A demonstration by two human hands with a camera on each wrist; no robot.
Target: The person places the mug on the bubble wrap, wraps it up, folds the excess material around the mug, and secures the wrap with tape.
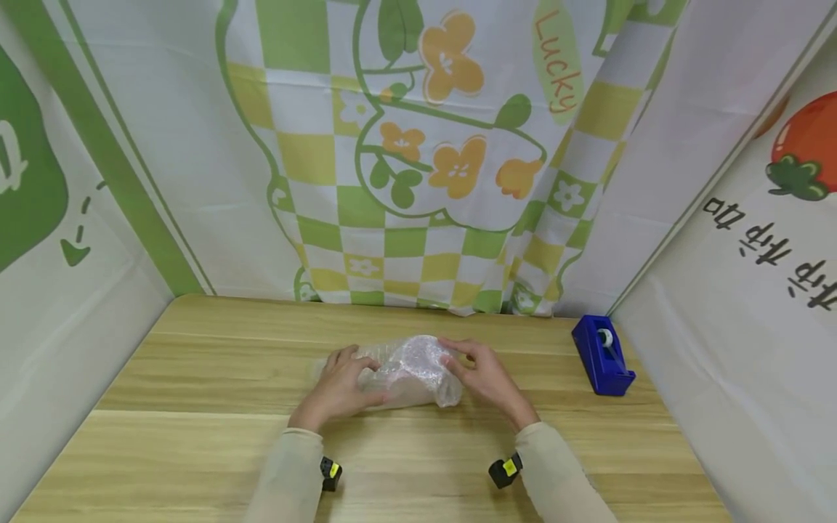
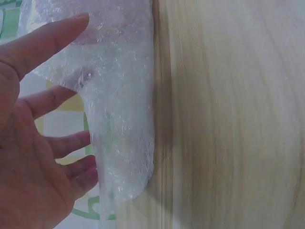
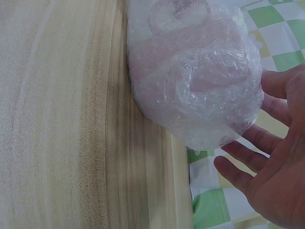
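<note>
A pinkish object wrapped in clear bubble wrap (image 1: 418, 367) lies on the wooden table, between both hands. Its exact kind is hidden by the film; a curved, ring-like outline shows through in the right wrist view. My left hand (image 1: 343, 385) holds the flatter left end of the bubble wrap (image 2: 124, 114), thumb in front and fingers behind. At the bulkier, folded end, my right hand (image 1: 484, 370) holds the bubble wrap (image 3: 205, 81) by its edge, thumb and index finger against the film. The other right fingers (image 3: 233, 171) spread beneath that end.
A blue tape dispenser (image 1: 601, 356) with a roll of tape stands at the table's right back. Behind the table (image 1: 196, 378) hangs a green-and-yellow checkered curtain (image 1: 405, 240). Printed cloth walls close in both sides. Each wrist wears a small black camera.
</note>
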